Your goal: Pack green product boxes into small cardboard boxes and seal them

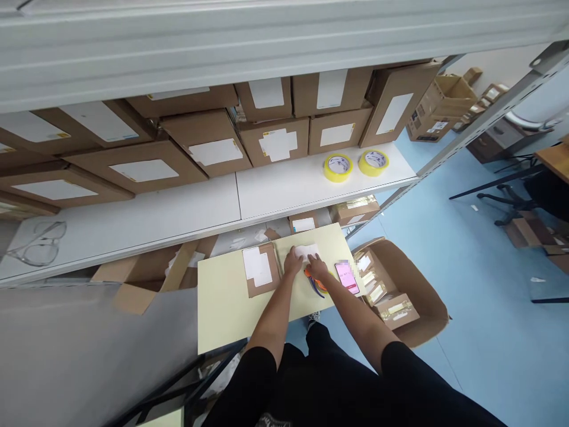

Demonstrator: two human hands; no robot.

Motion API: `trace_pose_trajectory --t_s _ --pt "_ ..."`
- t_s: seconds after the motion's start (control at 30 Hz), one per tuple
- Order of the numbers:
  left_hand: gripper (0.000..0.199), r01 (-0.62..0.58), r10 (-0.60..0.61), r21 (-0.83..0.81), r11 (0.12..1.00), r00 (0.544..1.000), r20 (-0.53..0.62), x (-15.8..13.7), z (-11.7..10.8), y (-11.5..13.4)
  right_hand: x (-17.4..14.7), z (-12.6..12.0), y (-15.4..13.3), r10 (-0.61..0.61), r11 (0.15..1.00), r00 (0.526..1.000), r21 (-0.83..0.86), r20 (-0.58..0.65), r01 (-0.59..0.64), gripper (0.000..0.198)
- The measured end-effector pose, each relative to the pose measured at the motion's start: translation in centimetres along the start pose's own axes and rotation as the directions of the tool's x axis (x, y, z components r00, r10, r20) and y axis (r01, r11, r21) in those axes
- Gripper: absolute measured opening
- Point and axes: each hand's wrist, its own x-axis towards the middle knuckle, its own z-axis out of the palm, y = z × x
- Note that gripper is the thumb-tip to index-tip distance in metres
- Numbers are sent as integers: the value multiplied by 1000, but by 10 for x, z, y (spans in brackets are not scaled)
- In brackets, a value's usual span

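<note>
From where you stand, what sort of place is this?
Probably a warehouse packing station: shelves stacked with labelled cardboard boxes, yellow tape rolls on the shelf, and an open carton of small parcels beside the work table.

Both hands, left hand (293,261) and right hand (318,268), press a white sheet (306,251); phone (347,277) beside.

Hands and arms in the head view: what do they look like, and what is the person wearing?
Two bare forearms with short black sleeves at the top. The left hand and right hand are bare: no gloves, watch or rings that I can make out.
</note>
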Motion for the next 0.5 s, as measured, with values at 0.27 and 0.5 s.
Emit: trace_pose_trajectory --t_s 0.27,0.5 --pt "23 -282 272 90 955 956 110 3 -30 15 -3 -12 5 70 962 988 273 -136 -31 64" --pt "23 -504 498 -33 863 837 226 -3 -60 35 -7 -61 3 10 803 962 576 -273 155 47"
